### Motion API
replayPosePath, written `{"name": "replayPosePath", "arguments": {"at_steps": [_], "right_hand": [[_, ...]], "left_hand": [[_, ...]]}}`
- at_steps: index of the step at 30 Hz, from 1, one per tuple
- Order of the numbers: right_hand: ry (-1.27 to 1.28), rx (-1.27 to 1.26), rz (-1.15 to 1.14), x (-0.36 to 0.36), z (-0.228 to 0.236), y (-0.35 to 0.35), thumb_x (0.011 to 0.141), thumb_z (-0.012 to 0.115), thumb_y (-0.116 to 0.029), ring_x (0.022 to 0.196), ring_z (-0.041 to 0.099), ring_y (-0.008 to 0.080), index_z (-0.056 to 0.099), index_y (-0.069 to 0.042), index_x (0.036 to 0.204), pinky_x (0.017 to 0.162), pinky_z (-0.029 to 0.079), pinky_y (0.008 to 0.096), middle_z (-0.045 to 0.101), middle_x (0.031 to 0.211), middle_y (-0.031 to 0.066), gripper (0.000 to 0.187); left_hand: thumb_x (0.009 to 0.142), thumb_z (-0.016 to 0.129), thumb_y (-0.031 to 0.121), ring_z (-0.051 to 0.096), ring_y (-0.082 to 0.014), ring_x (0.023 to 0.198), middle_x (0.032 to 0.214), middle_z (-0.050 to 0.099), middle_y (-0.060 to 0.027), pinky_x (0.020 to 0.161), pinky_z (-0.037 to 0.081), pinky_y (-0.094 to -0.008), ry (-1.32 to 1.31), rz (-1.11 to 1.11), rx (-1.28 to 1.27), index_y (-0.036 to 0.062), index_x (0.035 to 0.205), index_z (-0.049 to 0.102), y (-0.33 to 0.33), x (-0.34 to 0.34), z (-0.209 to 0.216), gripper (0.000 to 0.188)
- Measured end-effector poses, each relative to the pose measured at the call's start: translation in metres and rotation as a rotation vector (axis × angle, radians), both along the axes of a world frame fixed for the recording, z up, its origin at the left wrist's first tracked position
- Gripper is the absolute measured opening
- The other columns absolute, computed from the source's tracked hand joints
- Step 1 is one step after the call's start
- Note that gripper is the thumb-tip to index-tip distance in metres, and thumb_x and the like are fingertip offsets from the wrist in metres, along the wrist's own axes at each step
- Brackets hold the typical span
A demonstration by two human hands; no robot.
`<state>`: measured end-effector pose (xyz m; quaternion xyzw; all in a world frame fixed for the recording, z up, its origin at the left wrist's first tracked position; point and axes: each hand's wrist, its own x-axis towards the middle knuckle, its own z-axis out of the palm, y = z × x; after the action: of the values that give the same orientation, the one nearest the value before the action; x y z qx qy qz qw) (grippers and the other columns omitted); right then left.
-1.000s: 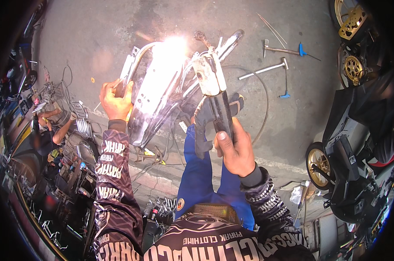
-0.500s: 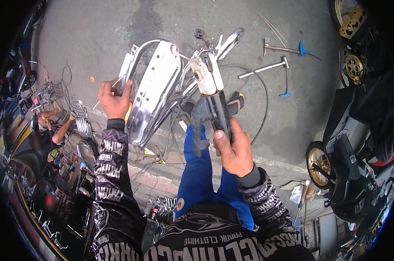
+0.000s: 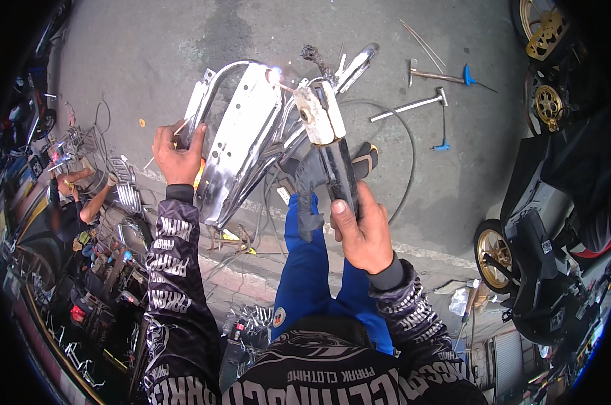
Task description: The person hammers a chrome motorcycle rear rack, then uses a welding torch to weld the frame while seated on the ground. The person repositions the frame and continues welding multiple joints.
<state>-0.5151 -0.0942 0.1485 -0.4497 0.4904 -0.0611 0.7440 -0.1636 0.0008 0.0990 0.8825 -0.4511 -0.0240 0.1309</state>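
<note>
My right hand (image 3: 366,233) is wrapped round the black handle of a welding electrode holder (image 3: 321,116) with worn white jaws. A thin welding rod (image 3: 286,88) runs from the jaws to the top end of a shiny metal motorcycle frame piece (image 3: 241,111). A bright white arc (image 3: 274,75) glows where the rod meets the metal. My left hand (image 3: 177,154) grips the left side of the frame piece, thumb and fingers on either side of its edge. A thin rod shows beside those fingers; whether they hold it is unclear. A dark cloth-like wrap hangs beside the handle.
On the concrete to the right lie a hammer (image 3: 437,77), a T-shaped metal tool (image 3: 410,108), blue-handled hex keys (image 3: 442,145) and thin rods. A cable (image 3: 413,172) curves past my sandalled foot (image 3: 365,162). Motorcycles (image 3: 494,253) stand at right; another person sits among metal parts at left.
The reddish glow at the frame piece's top end has become a bright white arc. The electrode holder has shifted very slightly; my left hand stays in place.
</note>
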Motion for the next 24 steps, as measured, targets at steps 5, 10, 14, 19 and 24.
{"name": "replayPosePath", "arguments": {"at_steps": [5,10,14,19,24], "right_hand": [[-0.005,0.002,-0.001,0.0007,0.0003,0.0000,0.100,0.061,-0.031,0.054,0.056,0.0306,0.053,0.005,0.110,0.055,0.042,0.0408,0.055,0.061,0.0171,0.039],[-0.002,0.007,-0.007,0.0008,0.0018,-0.0005,0.100,0.061,-0.031,0.056,0.058,0.0304,0.053,0.006,0.112,0.057,0.044,0.0401,0.058,0.064,0.0179,0.039],[-0.011,0.021,-0.019,0.0009,0.0010,-0.0003,0.100,0.061,-0.031,0.057,0.060,0.0296,0.053,0.006,0.113,0.058,0.045,0.0391,0.060,0.066,0.0175,0.039],[-0.076,0.032,-0.058,-0.0008,0.0004,0.0008,0.100,0.061,-0.030,0.055,0.059,0.0280,0.054,0.004,0.114,0.057,0.045,0.0379,0.058,0.063,0.0147,0.038],[-0.024,0.001,-0.014,-0.0044,0.0008,-0.0001,0.100,0.061,-0.030,0.053,0.057,0.0265,0.054,0.003,0.115,0.058,0.044,0.0367,0.056,0.060,0.0132,0.037]], "left_hand": [[0.075,0.087,0.035,0.052,-0.0206,0.069,0.085,0.058,-0.0051,0.069,0.044,-0.0369,0.006,-0.002,-0.004,0.0018,0.096,0.072,-0.0001,0.0012,-0.0007,0.042],[0.075,0.087,0.035,0.053,-0.0205,0.070,0.085,0.059,-0.0050,0.070,0.044,-0.0372,0.010,-0.001,-0.011,0.0023,0.097,0.071,0.0011,0.0014,-0.0011,0.042],[0.075,0.087,0.033,0.053,-0.0208,0.070,0.086,0.060,-0.0049,0.071,0.045,-0.0374,0.014,-0.008,-0.020,0.0026,0.097,0.071,0.0013,0.0027,-0.0023,0.042],[0.075,0.088,0.030,0.054,-0.0211,0.072,0.085,0.059,-0.0051,0.070,0.045,-0.0369,-0.002,-0.032,-0.057,0.0026,0.097,0.071,0.0005,0.0027,-0.0027,0.040],[0.075,0.088,0.031,0.053,-0.0206,0.071,0.085,0.059,-0.0050,0.068,0.044,-0.0365,0.090,0.035,-0.031,0.0022,0.096,0.071,-0.0001,0.0014,-0.0001,0.040]]}}
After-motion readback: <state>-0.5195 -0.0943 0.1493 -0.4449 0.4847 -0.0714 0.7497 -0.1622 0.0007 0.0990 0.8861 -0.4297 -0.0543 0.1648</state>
